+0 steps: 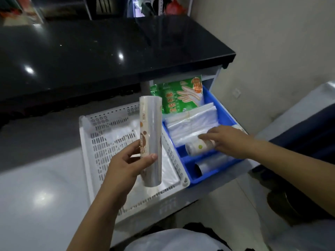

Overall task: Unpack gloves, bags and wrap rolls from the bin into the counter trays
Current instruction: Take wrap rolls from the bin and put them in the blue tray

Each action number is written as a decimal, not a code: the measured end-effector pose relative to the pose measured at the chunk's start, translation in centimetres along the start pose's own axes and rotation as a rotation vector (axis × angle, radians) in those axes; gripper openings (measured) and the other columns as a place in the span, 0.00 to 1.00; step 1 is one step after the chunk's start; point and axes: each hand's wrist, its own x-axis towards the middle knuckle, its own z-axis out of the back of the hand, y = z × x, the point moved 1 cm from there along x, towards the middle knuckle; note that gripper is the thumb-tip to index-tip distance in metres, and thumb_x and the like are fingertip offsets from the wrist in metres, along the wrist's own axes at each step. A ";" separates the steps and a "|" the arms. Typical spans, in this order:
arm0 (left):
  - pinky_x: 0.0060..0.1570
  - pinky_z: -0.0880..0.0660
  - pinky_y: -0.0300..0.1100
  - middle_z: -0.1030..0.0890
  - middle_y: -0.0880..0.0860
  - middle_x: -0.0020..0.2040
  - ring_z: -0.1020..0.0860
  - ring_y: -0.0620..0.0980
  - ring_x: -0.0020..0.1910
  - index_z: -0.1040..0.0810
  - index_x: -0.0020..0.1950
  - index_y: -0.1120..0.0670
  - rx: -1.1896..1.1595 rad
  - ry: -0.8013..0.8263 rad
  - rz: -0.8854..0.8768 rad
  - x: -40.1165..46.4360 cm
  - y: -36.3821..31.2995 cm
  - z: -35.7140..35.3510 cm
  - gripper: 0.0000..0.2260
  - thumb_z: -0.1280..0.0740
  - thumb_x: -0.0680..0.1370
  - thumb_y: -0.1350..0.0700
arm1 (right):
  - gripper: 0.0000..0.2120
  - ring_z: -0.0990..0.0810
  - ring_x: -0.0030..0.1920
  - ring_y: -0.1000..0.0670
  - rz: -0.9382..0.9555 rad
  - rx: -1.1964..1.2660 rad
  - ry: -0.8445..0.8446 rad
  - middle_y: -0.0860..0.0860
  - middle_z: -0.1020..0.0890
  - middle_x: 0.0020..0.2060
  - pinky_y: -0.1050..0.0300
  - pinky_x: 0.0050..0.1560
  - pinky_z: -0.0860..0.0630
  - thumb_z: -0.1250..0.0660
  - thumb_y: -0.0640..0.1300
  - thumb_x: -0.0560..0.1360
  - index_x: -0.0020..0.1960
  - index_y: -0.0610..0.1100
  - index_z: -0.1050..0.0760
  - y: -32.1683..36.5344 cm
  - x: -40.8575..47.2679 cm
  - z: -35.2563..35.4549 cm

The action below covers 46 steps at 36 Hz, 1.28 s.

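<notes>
We see the left hand (126, 165) gripping an upright wrap roll (150, 142) over the white perforated bin (101, 142). The right hand (226, 140) rests on a second roll (197, 147) in the blue tray (213, 104), near bags (194, 124) and green glove packs (181, 95).

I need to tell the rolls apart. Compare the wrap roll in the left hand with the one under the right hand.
The roll in the left hand stands upright in the air, gripped by the left hand; the roll with the green dot lies on its side in the blue tray under the right hand. The first bears brown print, the second a green dot. Both are clear film rolls.
</notes>
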 end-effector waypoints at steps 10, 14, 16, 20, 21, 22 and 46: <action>0.45 0.23 0.42 0.15 0.45 0.55 0.16 0.45 0.51 0.19 0.64 0.44 -0.011 0.047 0.043 4.7 -0.9 -0.7 0.30 0.23 0.61 0.46 | 0.34 0.20 0.53 0.43 0.086 -0.151 -0.102 0.48 0.20 0.56 0.45 0.54 0.25 0.24 0.40 0.67 0.68 0.58 0.31 -2.7 1.3 -4.4; 0.47 0.23 0.45 0.14 0.46 0.54 0.16 0.47 0.50 0.19 0.63 0.44 0.003 0.034 0.038 5.7 -1.6 -1.8 0.28 0.24 0.62 0.48 | 0.36 0.22 0.54 0.43 0.088 -0.144 -0.157 0.47 0.23 0.57 0.46 0.52 0.24 0.23 0.44 0.66 0.69 0.58 0.33 -3.5 1.6 -5.1; 0.50 0.22 0.48 0.14 0.47 0.54 0.16 0.48 0.51 0.18 0.62 0.44 0.010 0.034 0.034 6.0 -2.0 -2.5 0.27 0.24 0.63 0.49 | 0.33 0.22 0.56 0.42 0.071 -0.181 -0.176 0.46 0.22 0.58 0.44 0.55 0.24 0.23 0.46 0.67 0.70 0.57 0.30 -4.0 1.6 -5.1; 0.50 0.22 0.47 0.14 0.46 0.54 0.16 0.47 0.50 0.19 0.62 0.44 0.019 0.014 0.052 6.4 -2.1 -4.0 0.27 0.24 0.63 0.49 | 0.28 0.22 0.60 0.40 0.048 -0.126 -0.191 0.43 0.22 0.62 0.41 0.59 0.26 0.24 0.50 0.70 0.69 0.54 0.26 -5.0 1.4 -4.9; 0.49 0.22 0.46 0.14 0.46 0.53 0.16 0.46 0.50 0.19 0.62 0.44 0.029 0.012 0.056 6.4 -2.1 -4.3 0.27 0.24 0.63 0.49 | 0.27 0.23 0.62 0.39 0.039 -0.110 -0.188 0.43 0.22 0.63 0.41 0.60 0.28 0.26 0.51 0.72 0.69 0.54 0.26 -5.2 1.3 -4.9; 0.48 0.23 0.45 0.14 0.45 0.53 0.16 0.46 0.50 0.19 0.62 0.44 0.049 0.013 0.059 6.5 -2.1 -4.7 0.27 0.24 0.63 0.49 | 0.26 0.24 0.63 0.39 0.029 -0.097 -0.187 0.43 0.23 0.64 0.41 0.62 0.29 0.27 0.51 0.73 0.70 0.53 0.27 -5.2 1.3 -4.8; 0.39 0.31 0.44 0.23 0.50 0.56 0.23 0.52 0.52 0.29 0.67 0.43 1.286 0.358 -0.257 10.0 -0.3 -20.4 0.20 0.35 0.75 0.41 | 0.30 0.74 0.75 0.56 -0.460 0.522 -0.248 0.61 0.66 0.78 0.40 0.78 0.56 0.42 0.66 0.76 0.73 0.72 0.53 -2.1 -11.1 -11.5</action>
